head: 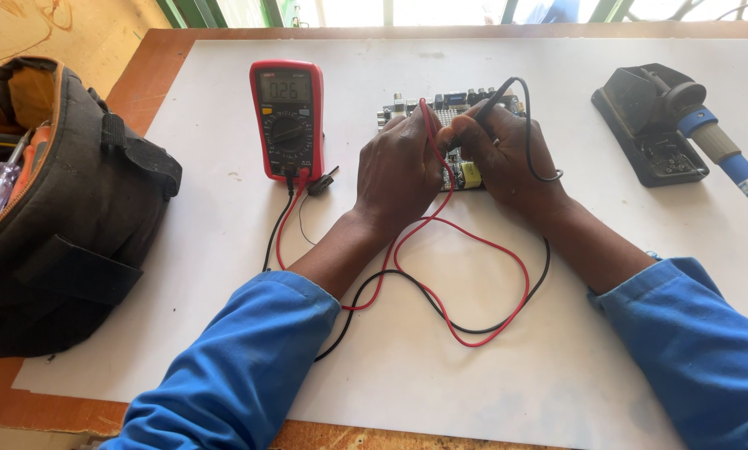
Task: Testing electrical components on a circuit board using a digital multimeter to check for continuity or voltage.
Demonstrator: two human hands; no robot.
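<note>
A person in blue sleeves works over a circuit board (461, 171) near the far edge of the white surface (557, 367). The left hand (399, 171), its grip pressed together, pinches the red probe (428, 125); the right hand (507, 154) pinches the black probe (491, 102), both tips down on the board. Their leads loop toward the near edge and run to a red multimeter (287, 119) just left of the board. A soldering iron (724, 150) rests in its stand (645, 125) toward the right edge; a tool bag (74, 217) sits at the left edge.

Left hand (399, 171) and right hand (511, 154) curled, knuckles touching, forearms converging.
</note>
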